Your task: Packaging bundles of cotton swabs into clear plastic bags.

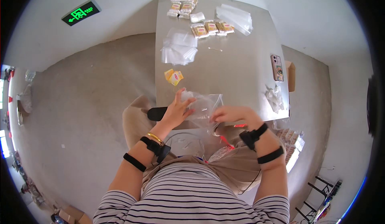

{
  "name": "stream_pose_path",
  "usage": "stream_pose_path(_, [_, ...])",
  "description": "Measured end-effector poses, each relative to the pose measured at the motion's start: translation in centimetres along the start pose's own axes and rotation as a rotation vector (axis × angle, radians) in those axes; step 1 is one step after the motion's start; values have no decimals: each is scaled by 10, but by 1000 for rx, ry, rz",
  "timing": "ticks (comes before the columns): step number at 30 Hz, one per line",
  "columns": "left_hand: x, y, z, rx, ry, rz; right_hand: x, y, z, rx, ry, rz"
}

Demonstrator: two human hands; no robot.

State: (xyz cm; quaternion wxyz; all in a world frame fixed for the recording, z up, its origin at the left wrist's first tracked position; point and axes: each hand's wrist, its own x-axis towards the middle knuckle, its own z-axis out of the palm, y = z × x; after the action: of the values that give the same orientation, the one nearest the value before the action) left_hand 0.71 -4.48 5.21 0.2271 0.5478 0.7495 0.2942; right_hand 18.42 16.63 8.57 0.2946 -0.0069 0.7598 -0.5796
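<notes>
A clear plastic bag [203, 105] is spread between my hands at the table's near edge. My left hand [176, 111] is at its left side, with thumb and fingers curved around the film. At the bag's right side, the bent fingers of my right hand [229, 114] grip its edge; their tips are partly hidden. Beyond my left hand lie a few yellow-and-white printed cards [174, 77]. Farther up the table is a stack of flat clear bags [179, 47]. A single cotton swab [215, 49] rests near the middle of the table.
Packs of cotton swabs [211, 27] line the far part of the metal table [236, 71], with more packs [183, 4] behind. Long clear sleeves [236, 19] lie at the far right. A phone [277, 68] and crumpled plastic [274, 98] sit along the right edge.
</notes>
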Motion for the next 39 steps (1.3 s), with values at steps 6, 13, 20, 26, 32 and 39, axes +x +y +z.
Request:
stream_pose_path(6, [3,4,2,5,-11,18,-42,-4,-114,-50,789,341])
stream_pose_path(13, [4,3,4,-10,-20,15,89,28,-192,-186,1189,221])
stream_pose_path(20, [6,-2,4,-64,-29,-8,185,20,-238,-581,1268,384])
stream_pose_path(26, [8,-5,1,-114,-60,-38,216,-1,-244,-804,1210,786])
stream_pose_path(32, [8,-7,2,-78,15,30,228,1,-244,-747,1217,782])
stream_pose_path(39, [4,-4,-1,-132,-31,9,234,1,-249,-701,1239,785])
